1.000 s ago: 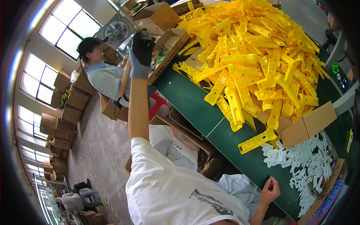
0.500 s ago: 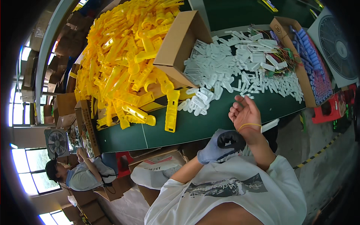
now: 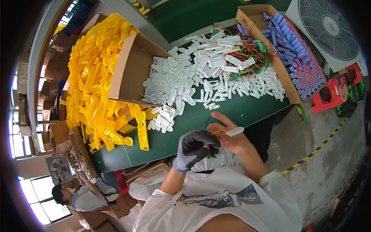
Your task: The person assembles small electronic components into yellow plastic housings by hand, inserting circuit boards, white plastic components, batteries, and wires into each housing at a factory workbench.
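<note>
My left hand (image 3: 193,149), in a grey glove with black fingers, is closed around a small circuit board (image 3: 211,156), mostly hidden by the fingers. A yellow wire (image 3: 219,132) runs from there to a white rectangular piece (image 3: 235,132), which lies across my bare right hand (image 3: 228,140). That hand is open, its fingers apart and the index finger stretched toward the table. Both hands are over the near edge of the green table (image 3: 185,124). Beyond them lie loose white plastic parts (image 3: 176,75) and white pieces wired to circuit boards (image 3: 222,58).
Yellow plastic casings (image 3: 92,81) are heaped at left beside a tipped cardboard box (image 3: 133,69). At right, a carton (image 3: 272,54) holds purple cylindrical cells (image 3: 291,50), with a fan (image 3: 328,29) behind. Red stools (image 3: 328,94) stand on the floor. Another person (image 3: 87,193) sits at far left.
My view has swung to the right. My right hand has drawn back from beside the white parts and turned; the wired white piece, earlier beside its wrist, now lies across the hand.
</note>
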`<action>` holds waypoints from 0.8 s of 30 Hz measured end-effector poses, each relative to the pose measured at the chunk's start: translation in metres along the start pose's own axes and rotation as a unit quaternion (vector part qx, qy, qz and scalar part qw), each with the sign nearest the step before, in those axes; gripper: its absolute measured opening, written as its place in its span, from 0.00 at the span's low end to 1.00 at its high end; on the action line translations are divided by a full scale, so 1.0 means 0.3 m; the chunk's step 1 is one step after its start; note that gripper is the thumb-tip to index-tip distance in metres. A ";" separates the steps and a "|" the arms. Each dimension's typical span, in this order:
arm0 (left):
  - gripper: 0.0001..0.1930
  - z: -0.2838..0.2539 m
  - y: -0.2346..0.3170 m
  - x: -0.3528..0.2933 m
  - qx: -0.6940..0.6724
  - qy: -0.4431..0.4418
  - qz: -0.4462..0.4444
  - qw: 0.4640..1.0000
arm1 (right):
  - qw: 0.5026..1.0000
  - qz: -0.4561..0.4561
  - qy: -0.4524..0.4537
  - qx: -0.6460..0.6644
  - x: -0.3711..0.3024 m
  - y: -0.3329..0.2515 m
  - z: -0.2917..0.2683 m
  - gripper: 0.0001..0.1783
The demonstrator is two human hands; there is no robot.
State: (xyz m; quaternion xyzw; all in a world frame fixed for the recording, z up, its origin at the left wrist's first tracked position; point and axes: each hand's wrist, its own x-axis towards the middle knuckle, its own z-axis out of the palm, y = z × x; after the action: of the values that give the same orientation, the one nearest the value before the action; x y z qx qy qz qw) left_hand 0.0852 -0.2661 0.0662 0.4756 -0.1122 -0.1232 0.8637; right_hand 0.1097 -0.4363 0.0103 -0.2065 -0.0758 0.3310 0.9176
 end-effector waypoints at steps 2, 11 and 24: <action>0.13 0.011 -0.017 0.017 -0.037 0.000 -0.031 0.999 | 0.982 -0.109 -0.010 0.155 -0.019 -0.009 -0.066 0.33; 0.34 0.007 -0.100 0.015 0.125 0.075 -0.038 0.989 | 0.957 -0.232 0.156 -0.075 0.002 -0.106 -0.065 0.17; 0.35 -0.024 -0.141 0.061 0.083 0.122 -0.109 0.983 | 0.916 -0.288 0.115 -0.255 0.057 -0.210 -0.011 0.10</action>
State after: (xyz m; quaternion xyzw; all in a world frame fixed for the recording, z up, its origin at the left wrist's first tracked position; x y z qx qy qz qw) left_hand 0.1002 -0.2880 0.0279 0.5667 0.0363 -0.1476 0.8098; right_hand 0.1600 -0.4703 0.0342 -0.4391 -0.1072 -0.0043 0.8920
